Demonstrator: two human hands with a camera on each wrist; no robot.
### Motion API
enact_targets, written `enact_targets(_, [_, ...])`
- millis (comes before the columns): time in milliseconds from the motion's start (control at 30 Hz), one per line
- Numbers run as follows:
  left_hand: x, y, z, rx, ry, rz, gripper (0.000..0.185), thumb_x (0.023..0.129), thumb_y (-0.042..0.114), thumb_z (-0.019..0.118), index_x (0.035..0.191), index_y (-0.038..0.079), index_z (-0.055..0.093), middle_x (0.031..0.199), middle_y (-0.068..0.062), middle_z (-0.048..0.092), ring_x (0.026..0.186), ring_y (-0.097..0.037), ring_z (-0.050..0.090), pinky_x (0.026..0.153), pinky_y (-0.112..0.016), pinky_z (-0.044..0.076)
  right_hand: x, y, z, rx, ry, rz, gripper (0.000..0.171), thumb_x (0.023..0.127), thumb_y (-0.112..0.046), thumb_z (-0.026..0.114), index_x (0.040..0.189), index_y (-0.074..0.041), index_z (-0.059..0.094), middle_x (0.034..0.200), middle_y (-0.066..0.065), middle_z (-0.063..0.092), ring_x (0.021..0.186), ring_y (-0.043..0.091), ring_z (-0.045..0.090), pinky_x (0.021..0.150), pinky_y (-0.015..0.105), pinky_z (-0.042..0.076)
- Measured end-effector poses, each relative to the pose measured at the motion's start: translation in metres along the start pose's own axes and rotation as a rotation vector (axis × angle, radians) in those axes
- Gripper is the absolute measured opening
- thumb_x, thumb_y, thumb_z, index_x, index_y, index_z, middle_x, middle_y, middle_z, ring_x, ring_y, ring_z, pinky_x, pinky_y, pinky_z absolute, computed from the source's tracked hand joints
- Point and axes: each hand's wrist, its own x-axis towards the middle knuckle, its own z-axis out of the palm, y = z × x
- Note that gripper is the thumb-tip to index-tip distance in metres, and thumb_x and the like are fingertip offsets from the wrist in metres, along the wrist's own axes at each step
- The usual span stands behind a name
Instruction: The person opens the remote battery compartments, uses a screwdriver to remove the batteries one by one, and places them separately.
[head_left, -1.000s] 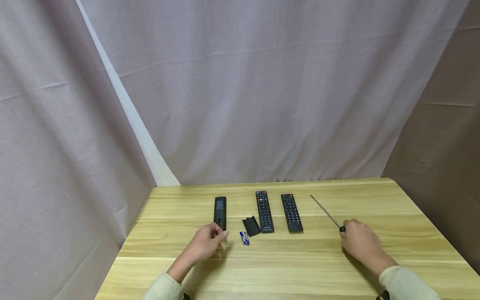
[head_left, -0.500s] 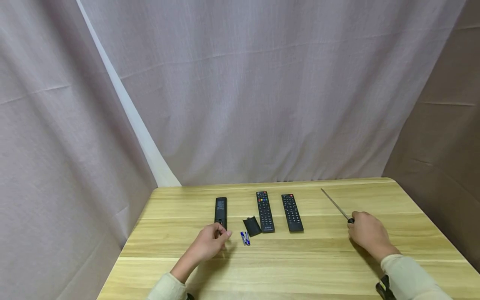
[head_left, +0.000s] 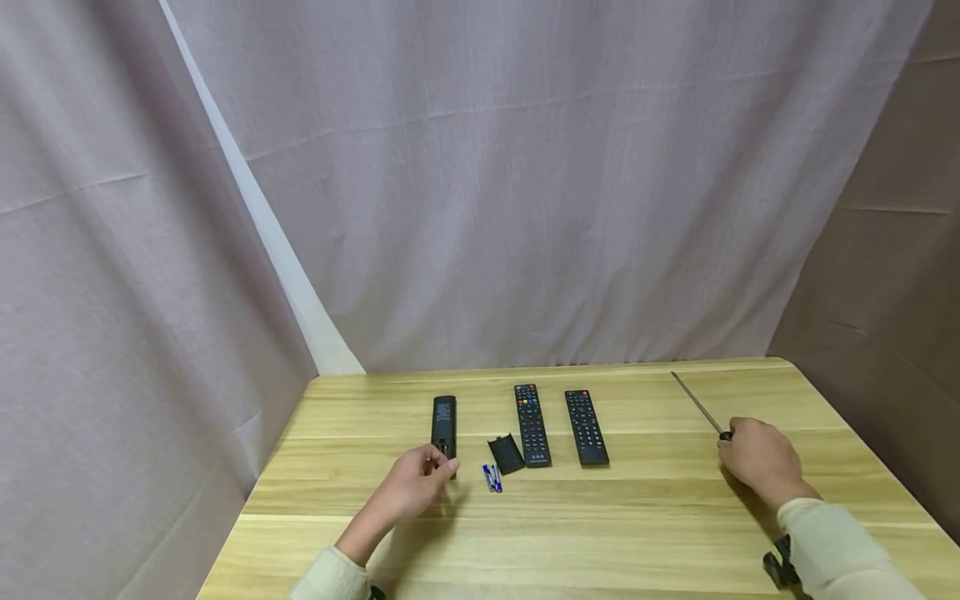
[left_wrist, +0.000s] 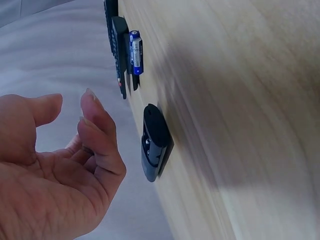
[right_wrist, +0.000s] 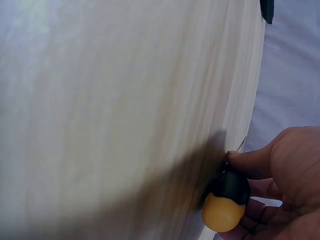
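Observation:
My left hand (head_left: 411, 485) hovers at the near end of a black remote control (head_left: 444, 419) that lies back side up with its battery compartment uncovered. In the left wrist view, a gap separates the loosely bent fingers from the thumb, nothing is held, and the remote (left_wrist: 156, 130) lies apart from them. My right hand (head_left: 763, 458) grips a screwdriver (right_wrist: 225, 212) by its yellow and black handle, low over the right side of the table. Its long thin shaft (head_left: 697, 402) points away to the back left. Two blue-and-silver batteries (head_left: 492, 478) lie beside a black battery cover (head_left: 507, 455).
Two more black remotes, one with coloured buttons (head_left: 532, 427) and another (head_left: 587, 429) to its right, lie buttons up. Grey curtains (head_left: 525, 208) hang behind the wooden table (head_left: 600, 533) and along both sides.
My right hand has moved to the right and slightly back, carrying the screwdriver with it. The left hand stays nearly in place by the remote.

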Motion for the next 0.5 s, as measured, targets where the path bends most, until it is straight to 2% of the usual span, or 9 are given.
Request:
enact_targets(67, [-0.0002, 0.0006, -0.0006, -0.001, -0.003, 0.001, 0.036, 0.107, 0.043, 0.065, 0.107, 0.007, 0.065, 0.085, -0.02, 0.071, 0.065, -0.029, 0.068, 0.051, -0.026, 0.051, -0.0001, 0.0008, -0.0005, 0.003, 0.0, 0.003, 0.043, 0.094, -0.016, 0.06, 0.125, 0.013, 0.062, 0.111, 0.041, 0.069, 0.091, 0.057, 0.068, 0.066, 0.062, 0.059])
enact_targets(300, [-0.0016, 0.0023, -0.0025, -0.005, -0.004, 0.003, 0.033, 0.108, 0.04, 0.064, 0.107, 0.007, 0.065, 0.083, -0.02, 0.071, 0.065, -0.032, 0.07, 0.052, -0.027, 0.053, 0.0005, 0.0036, 0.0031, 0.022, 0.008, -0.003, 0.027, 0.095, -0.016, 0.059, 0.105, 0.008, 0.064, 0.096, 0.034, 0.069, 0.08, 0.045, 0.067, 0.06, 0.056, 0.055])
enact_targets(500, [-0.0027, 0.0039, -0.0038, -0.01, 0.005, -0.001, 0.037, 0.107, 0.042, 0.065, 0.108, 0.006, 0.064, 0.083, -0.018, 0.071, 0.062, -0.024, 0.065, 0.052, -0.028, 0.052, -0.0006, 0.005, -0.0004, 0.03, -0.021, -0.03, 0.031, 0.099, -0.024, 0.064, 0.097, 0.007, 0.061, 0.083, 0.023, 0.066, 0.071, 0.033, 0.059, 0.058, 0.046, 0.049])
